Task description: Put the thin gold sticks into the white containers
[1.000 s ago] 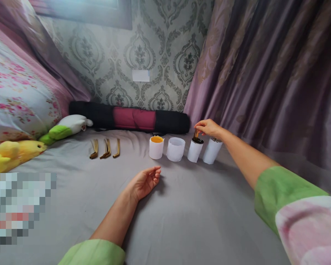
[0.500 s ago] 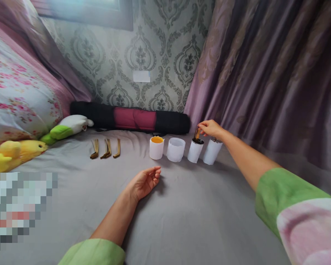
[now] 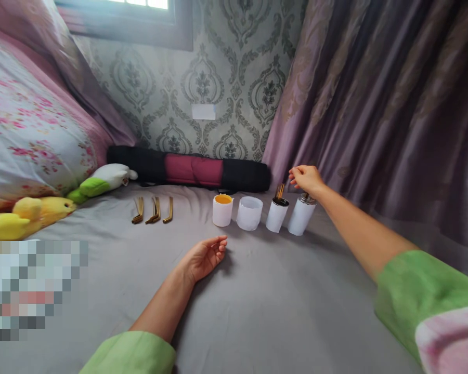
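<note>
My right hand [image 3: 306, 178] hovers above the white can at the far right [image 3: 301, 218], with fingers loosely bent and nothing visible in them. Thin gold-brown sticks [image 3: 281, 190] stand in the dark-mouthed white can [image 3: 276, 217] beside it, clear of my fingers. Part of the far-right can's top is behind my wrist. My left hand [image 3: 206, 258] rests palm-up on the sheet, fingers slightly curled and holding nothing. Beyond it stand a white cup with an orange-yellow inside [image 3: 222, 214] and a wide translucent white cup [image 3: 249, 215]. Bent gold-coloured straws [image 3: 155, 212] lie in small groups to the left.
A grey sheet [image 3: 281, 296] covers the surface. At the back lies a black and dark-red roll [image 3: 195, 170] against the patterned wall. Plush toys [image 3: 42, 213] and a floral pillow [image 3: 35, 130] line the left side. A purple curtain [image 3: 374, 104] hangs at right.
My right hand has let go of the sticks, which now stand in the can, and has moved right and slightly up. My left hand keeps its place. The view has shifted slightly.
</note>
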`<state>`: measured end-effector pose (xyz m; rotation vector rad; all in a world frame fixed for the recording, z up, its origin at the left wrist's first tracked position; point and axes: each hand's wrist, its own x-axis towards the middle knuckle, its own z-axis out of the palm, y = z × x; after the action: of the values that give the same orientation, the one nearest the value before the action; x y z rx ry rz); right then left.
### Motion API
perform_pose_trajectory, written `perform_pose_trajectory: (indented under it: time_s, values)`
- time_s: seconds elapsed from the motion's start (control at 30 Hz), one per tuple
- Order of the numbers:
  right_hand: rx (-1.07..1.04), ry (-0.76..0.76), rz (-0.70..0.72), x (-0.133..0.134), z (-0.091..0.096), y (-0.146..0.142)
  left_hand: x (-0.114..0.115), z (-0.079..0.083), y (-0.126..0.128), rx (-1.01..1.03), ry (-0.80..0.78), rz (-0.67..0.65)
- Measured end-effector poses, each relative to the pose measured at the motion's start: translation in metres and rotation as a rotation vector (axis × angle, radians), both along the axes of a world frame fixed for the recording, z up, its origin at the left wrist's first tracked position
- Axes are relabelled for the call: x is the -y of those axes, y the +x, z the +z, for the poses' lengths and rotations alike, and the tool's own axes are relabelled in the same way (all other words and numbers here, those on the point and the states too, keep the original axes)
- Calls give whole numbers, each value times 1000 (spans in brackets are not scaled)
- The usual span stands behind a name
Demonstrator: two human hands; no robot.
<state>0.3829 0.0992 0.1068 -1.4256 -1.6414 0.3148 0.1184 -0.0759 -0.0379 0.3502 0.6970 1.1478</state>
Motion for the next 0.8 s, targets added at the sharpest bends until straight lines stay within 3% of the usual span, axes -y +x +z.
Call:
perform_pose_trajectory:
  time_s: [0.53, 0.8]
  values:
    - [-453, 251, 4, 64, 14, -22, -1, 0, -2, 45, -3, -7]
    - [-610, 239, 31, 92, 8, -22, -1, 0, -2, 59, -22, 1]
